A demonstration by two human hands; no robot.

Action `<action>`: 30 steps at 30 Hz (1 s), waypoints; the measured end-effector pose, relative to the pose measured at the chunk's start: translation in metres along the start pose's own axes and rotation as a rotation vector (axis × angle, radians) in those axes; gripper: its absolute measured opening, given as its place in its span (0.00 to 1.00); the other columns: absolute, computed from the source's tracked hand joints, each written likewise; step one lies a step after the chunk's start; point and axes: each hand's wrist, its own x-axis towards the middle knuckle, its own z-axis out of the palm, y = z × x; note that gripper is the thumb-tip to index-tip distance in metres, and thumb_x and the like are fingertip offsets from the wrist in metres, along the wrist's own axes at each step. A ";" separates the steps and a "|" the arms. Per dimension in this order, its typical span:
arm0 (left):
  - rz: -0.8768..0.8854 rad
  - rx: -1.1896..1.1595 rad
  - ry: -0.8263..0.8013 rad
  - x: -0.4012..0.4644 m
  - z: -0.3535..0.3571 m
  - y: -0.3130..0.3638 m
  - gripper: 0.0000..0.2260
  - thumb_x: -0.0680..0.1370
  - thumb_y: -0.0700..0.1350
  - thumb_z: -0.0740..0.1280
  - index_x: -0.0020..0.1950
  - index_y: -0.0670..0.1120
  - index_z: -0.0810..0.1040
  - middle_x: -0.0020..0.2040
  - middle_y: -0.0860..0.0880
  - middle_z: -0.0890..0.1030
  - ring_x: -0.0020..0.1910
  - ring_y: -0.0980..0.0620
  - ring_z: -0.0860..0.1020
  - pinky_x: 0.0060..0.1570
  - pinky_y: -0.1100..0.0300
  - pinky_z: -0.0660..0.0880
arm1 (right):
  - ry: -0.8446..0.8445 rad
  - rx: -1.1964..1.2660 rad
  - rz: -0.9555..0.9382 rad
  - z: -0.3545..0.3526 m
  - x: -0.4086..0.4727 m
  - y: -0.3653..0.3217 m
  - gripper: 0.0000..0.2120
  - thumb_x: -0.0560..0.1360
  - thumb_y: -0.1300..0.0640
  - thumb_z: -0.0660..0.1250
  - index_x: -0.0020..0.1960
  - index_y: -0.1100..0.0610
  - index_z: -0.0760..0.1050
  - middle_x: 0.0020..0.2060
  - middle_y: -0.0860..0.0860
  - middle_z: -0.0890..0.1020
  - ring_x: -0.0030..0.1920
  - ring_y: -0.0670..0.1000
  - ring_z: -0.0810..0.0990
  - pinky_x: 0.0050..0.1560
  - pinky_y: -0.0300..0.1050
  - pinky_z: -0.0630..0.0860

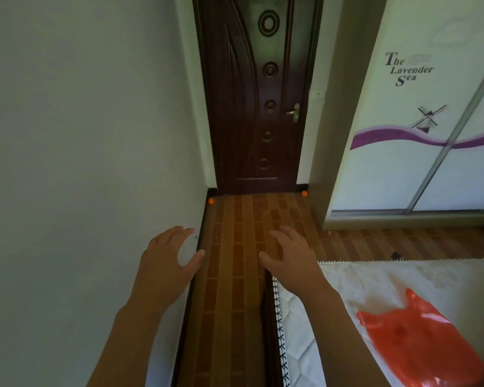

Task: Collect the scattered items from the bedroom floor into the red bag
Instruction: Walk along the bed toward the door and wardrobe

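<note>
Door [259, 101]: taken as the landmark; shown shut at the far end of a narrow strip of floor.
Wardrobe [419, 113]: seen to the right of the door, with sliding panels.
Floor [235, 275]: a brick-patterned strip running from the door back toward the camera, between the wall and the bed.
Bed [333, 303]: set nearer the camera than the door, to the right of the strip.
Red bag [419, 336]: laid flat and limp on the bed, well apart from the door; nothing can be made out inside it.
Left hand [168, 263]: held out over the wall side of the strip, fingers spread, nothing gripped or touched.
Right hand [291, 261]: held out over the bed's corner, fingers spread loosely, nothing held.
Left orange ball [211, 201]: lying in the corner at the door's left foot.
Right orange ball [304, 193]: lying at the door's right foot.
Progress: judged barely begun; both balls remain to be fetched and bagged.
</note>
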 end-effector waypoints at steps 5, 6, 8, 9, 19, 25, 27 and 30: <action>0.058 -0.035 0.003 0.053 0.015 0.013 0.26 0.79 0.59 0.69 0.77 0.55 0.72 0.76 0.52 0.72 0.76 0.50 0.66 0.75 0.47 0.66 | 0.056 -0.009 0.010 -0.017 0.037 0.011 0.31 0.78 0.38 0.65 0.78 0.46 0.66 0.80 0.46 0.62 0.80 0.53 0.59 0.77 0.63 0.63; 0.069 -0.036 -0.003 0.063 0.020 0.013 0.26 0.79 0.59 0.69 0.77 0.54 0.72 0.76 0.52 0.72 0.76 0.50 0.66 0.75 0.47 0.67 | 0.067 -0.017 0.017 -0.018 0.044 0.013 0.31 0.78 0.38 0.65 0.78 0.46 0.66 0.80 0.47 0.62 0.80 0.53 0.59 0.77 0.63 0.63; 0.087 -0.037 -0.023 0.086 0.030 0.010 0.26 0.79 0.59 0.69 0.77 0.55 0.72 0.76 0.52 0.72 0.76 0.49 0.67 0.74 0.47 0.67 | 0.094 -0.029 0.034 -0.019 0.060 0.019 0.32 0.76 0.36 0.64 0.77 0.47 0.68 0.79 0.47 0.63 0.79 0.54 0.61 0.76 0.63 0.64; 0.096 -0.036 -0.033 0.098 0.035 0.006 0.26 0.79 0.59 0.69 0.77 0.55 0.72 0.76 0.51 0.72 0.76 0.48 0.67 0.74 0.46 0.67 | 0.105 -0.029 0.046 -0.019 0.069 0.022 0.33 0.75 0.36 0.64 0.77 0.47 0.68 0.79 0.47 0.64 0.79 0.54 0.62 0.75 0.63 0.65; 0.142 -0.099 -0.113 0.255 0.089 -0.039 0.27 0.80 0.61 0.67 0.78 0.56 0.70 0.79 0.52 0.68 0.78 0.49 0.64 0.77 0.45 0.64 | 0.099 -0.123 0.154 0.006 0.203 0.031 0.30 0.73 0.32 0.60 0.72 0.41 0.70 0.77 0.45 0.67 0.76 0.55 0.66 0.71 0.66 0.70; 0.133 -0.157 -0.148 0.353 0.101 -0.075 0.27 0.80 0.60 0.68 0.78 0.56 0.70 0.79 0.52 0.68 0.78 0.48 0.64 0.77 0.43 0.64 | 0.093 -0.152 0.212 0.020 0.295 0.012 0.28 0.73 0.32 0.61 0.70 0.40 0.70 0.76 0.48 0.68 0.76 0.56 0.66 0.71 0.67 0.69; 0.123 -0.168 -0.153 0.380 0.104 -0.088 0.27 0.80 0.60 0.67 0.78 0.56 0.70 0.79 0.52 0.68 0.78 0.48 0.65 0.77 0.43 0.65 | 0.091 -0.148 0.205 0.028 0.322 0.004 0.26 0.73 0.34 0.61 0.69 0.41 0.71 0.75 0.48 0.69 0.76 0.56 0.67 0.70 0.67 0.70; 0.122 -0.190 -0.159 0.412 0.109 -0.104 0.27 0.80 0.61 0.67 0.78 0.57 0.70 0.79 0.52 0.68 0.77 0.48 0.65 0.76 0.44 0.65 | 0.091 -0.144 0.182 0.039 0.357 -0.007 0.25 0.74 0.35 0.61 0.69 0.39 0.70 0.73 0.48 0.71 0.74 0.57 0.69 0.70 0.67 0.71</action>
